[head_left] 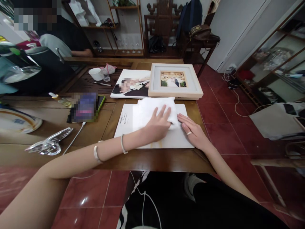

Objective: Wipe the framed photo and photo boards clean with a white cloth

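My left hand (160, 124), with silver bangles on its arm, presses down on a white cloth (149, 109) with fingers bent and somewhat apart. Whether the cloth is paper or fabric I cannot tell. Beneath it lies a flat white panel (126, 127) with a barcode near its left edge and yellowish marks near the front edge. At the panel's right edge my right hand (194, 131), wearing a ring, rests flat with fingers stretched out. Just behind are a photo print panel (133, 90) and a pale wooden picture frame (176, 93), which partly covers the print.
To the left on the wooden table (133, 159) are a phone (84, 106) with a cable, a dropper bottle (62, 100), a shiny silver object (51, 143) and a plate (19, 121). A white cup (96, 74) stands farther back. Another person (71, 38) is at the far left.
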{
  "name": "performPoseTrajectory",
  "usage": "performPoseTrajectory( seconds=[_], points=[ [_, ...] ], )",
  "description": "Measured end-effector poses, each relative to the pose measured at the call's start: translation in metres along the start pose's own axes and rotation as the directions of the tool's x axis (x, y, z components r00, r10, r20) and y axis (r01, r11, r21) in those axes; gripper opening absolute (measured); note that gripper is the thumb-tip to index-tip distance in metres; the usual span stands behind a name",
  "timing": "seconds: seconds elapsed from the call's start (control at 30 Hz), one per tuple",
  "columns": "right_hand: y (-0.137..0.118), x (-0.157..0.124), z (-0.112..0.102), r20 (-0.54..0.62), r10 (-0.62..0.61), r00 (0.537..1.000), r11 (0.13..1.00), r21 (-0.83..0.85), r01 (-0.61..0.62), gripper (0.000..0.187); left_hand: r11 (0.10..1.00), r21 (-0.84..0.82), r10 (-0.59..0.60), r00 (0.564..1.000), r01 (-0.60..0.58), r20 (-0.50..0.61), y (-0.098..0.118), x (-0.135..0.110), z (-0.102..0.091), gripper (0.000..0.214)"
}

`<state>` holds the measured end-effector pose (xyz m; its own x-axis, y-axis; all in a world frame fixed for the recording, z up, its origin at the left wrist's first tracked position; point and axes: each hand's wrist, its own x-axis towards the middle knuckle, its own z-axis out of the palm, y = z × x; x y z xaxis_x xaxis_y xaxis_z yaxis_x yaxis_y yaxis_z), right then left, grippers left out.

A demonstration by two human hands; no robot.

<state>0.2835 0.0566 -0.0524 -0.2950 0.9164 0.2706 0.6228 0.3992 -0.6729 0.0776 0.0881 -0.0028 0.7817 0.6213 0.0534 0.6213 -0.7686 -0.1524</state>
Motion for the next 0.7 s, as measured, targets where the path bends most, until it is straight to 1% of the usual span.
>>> performPoseTrajectory(
  seconds=[0.07, 0.1, 0.17, 0.23, 0.37, 0.43, 0.5, 0.53, 0.6, 0.7],
  points=[
    [-0.001, 0.0, 0.0, -0.002, 0.01, 1.0, 1.0, 0.018, -0.01, 0.042, 0.999, -0.023, 0.024, 0.999, -0.025, -0.025, -0.01, 0.009, 0.008, 0.028],
    [-0.001, 0.0, 0.0, -0.002, 0.011, 1.0, 1.0, 0.021, -0.011, 0.042, 0.999, -0.025, 0.04, 0.999, -0.041, -0.038, -0.011, 0.01, 0.011, 0.027],
    [-0.001, 0.0, 0.0, -0.002, 0.013, 1.0, 1.0, 0.021, -0.013, 0.043, 0.998, 0.005, 0.063, 0.997, -0.063, -0.054, -0.006, 0.005, 0.012, 0.026],
    [-0.001, 0.0, 0.001, 0.002, 0.022, 1.0, 1.0, 0.014, -0.022, 0.043, 0.993, 0.075, 0.092, 0.994, -0.088, -0.052, 0.009, -0.008, 0.008, 0.026],
    [-0.001, 0.0, 0.001, -0.009, 0.024, 1.0, 1.0, 0.009, -0.024, 0.043, 0.966, 0.217, 0.159, 0.985, -0.142, -0.063, 0.055, -0.05, -0.008, 0.03],
    [-0.001, 0.0, 0.001, -0.007, 0.007, 1.0, 1.0, 0.016, -0.006, 0.042, 0.958, 0.214, 0.21, 0.975, -0.19, -0.073, 0.073, -0.07, -0.015, 0.031],
    [0.0, 0.0, 0.0, 0.003, -0.016, 1.0, 1.0, 0.019, 0.016, 0.041, 0.956, 0.192, 0.241, 0.968, -0.223, -0.077, 0.081, -0.083, -0.019, 0.03],
    [0.001, 0.0, 0.0, 0.005, -0.025, 1.0, 1.0, 0.019, 0.025, 0.041, 0.957, 0.178, 0.244, 0.967, -0.228, -0.079, 0.081, -0.085, -0.02, 0.029],
    [0.002, 0.0, 0.0, 0.002, -0.026, 1.0, 1.0, 0.011, 0.026, 0.041, 0.966, 0.136, 0.233, 0.97, -0.222, -0.068, 0.073, -0.081, -0.02, 0.026],
    [0.002, 0.0, 0.001, 0.0, -0.01, 1.0, 1.0, -0.011, 0.01, 0.041, 0.984, 0.038, 0.173, 0.985, -0.172, -0.023, 0.044, -0.058, -0.014, 0.024]
  ],
)
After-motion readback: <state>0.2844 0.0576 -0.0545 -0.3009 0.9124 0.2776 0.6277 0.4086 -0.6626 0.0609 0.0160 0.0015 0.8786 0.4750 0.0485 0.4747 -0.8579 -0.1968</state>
